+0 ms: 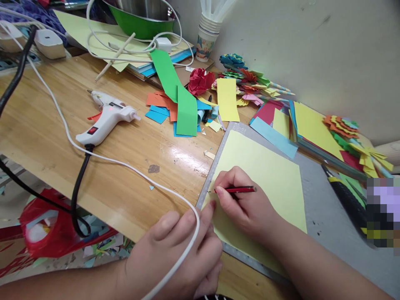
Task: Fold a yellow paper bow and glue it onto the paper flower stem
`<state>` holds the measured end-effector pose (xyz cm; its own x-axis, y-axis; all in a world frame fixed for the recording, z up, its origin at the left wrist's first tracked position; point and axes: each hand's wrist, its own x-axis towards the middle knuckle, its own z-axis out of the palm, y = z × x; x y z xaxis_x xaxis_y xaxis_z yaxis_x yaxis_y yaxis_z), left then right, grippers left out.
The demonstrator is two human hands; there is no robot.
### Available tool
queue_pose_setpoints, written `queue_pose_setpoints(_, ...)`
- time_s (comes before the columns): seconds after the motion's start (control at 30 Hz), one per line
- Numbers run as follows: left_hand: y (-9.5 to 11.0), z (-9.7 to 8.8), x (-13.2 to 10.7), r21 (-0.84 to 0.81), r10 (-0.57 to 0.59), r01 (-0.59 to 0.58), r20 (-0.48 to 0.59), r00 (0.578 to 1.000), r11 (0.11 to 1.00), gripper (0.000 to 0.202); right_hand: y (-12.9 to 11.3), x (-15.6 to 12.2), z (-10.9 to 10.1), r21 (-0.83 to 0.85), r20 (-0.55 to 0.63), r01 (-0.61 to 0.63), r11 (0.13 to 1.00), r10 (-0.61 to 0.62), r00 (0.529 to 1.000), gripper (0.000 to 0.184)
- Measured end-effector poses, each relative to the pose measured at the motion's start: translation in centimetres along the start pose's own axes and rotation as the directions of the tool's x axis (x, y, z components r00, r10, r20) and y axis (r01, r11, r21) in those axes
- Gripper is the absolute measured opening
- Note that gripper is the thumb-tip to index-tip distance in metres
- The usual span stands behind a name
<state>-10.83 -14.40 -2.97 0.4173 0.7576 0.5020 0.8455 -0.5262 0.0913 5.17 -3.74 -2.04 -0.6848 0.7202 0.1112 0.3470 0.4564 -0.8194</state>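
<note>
My right hand (pixel 246 204) is closed around a short red-and-black pencil (pixel 240 189). The pencil's tip is at the left edge of a pale yellow sheet of paper (pixel 262 166), where a small dark mark shows. The sheet lies on a grey cutting mat (pixel 325 225) with a ruled border. My left hand (pixel 184 246) is beside the mat's left edge with most fingers folded, and one fingertip presses on the sheet's edge just below the pencil tip. Its thumb is partly hidden. A white cable (pixel 190 246) passes in front of this hand.
A white glue gun (pixel 109 112) lies at left with its black cord. Green paper strips (pixel 187 110) and other scraps lie behind. A paper stack (pixel 318 129), paper flowers (pixel 343 127) and a black-yellow utility knife (pixel 346 200) are at right. A red bag (pixel 46 241) sits below the table's edge.
</note>
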Motion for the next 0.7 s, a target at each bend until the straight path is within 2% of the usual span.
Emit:
queue_pose_setpoints(0.2,0.0,0.2,-0.1,0.004,-0.003,0.003,-0.01,1.0,1.0,0.019,-0.7,0.3,-0.2,-0.09,0.049,0.015,0.996,-0.01,0.999,0.01)
queue_pose_setpoints(0.33,0.0,0.3,-0.3,-0.007,-0.012,0.012,0.017,1.0,1.0,0.02,-0.8,0.3,-0.2,-0.087,0.072,-0.008,0.996,0.014,0.997,0.009)
queue_pose_setpoints(0.4,0.0,0.2,-0.3,-0.008,-0.005,0.005,0.03,1.0,1.0,0.021,-0.6,0.2,-0.2,-0.042,0.044,-0.016,0.999,0.018,0.999,0.009)
queue_pose_setpoints(0.5,-0.1,-0.1,-0.2,-0.006,0.003,-0.003,0.05,0.999,1.0,0.023,-0.1,0.3,-0.3,0.17,-0.127,-0.029,0.985,0.051,0.991,0.009)
queue_pose_setpoints(0.57,-0.1,-0.4,-0.2,-0.008,-0.007,0.008,0.064,0.998,1.0,0.026,0.2,0.5,-0.5,0.36,-0.228,-0.046,0.932,0.136,0.964,0.009)
queue_pose_setpoints(0.7,0.1,-0.7,-0.2,-0.012,-0.028,0.03,0.12,0.992,0.999,0.031,0.2,0.5,-1.0,0.636,-0.209,-0.11,0.764,0.307,0.928,0.007)
